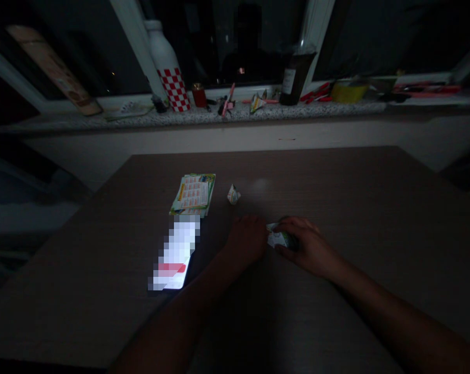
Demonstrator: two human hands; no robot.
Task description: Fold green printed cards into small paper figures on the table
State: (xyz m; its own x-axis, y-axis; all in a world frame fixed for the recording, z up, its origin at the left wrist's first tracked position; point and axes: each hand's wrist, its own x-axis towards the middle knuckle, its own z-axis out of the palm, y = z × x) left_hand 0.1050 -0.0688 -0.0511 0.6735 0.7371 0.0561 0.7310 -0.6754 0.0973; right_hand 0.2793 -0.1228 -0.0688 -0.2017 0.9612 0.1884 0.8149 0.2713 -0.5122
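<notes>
A small piece of printed paper [277,237], white with green, lies between my two hands over the table [336,192]. My right hand [310,246] is closed on its right part, thumb on the near side and fingers along the far side. At the paper's left edge my left hand [247,238] is curled into a fist shape; its fingertips are hidden and dark, but they seem to pinch that edge. Just beyond my left hand stands a small folded paper piece [233,195] with a pointed top.
Left of my hands lies a lit phone [176,254], partly blurred, below a stack of printed leaflets [193,193]. Along the windowsill [133,122] stand a red-checked white bottle [172,78], a dark bottle [291,78], a small red jar [199,95] and another folded paper [257,104].
</notes>
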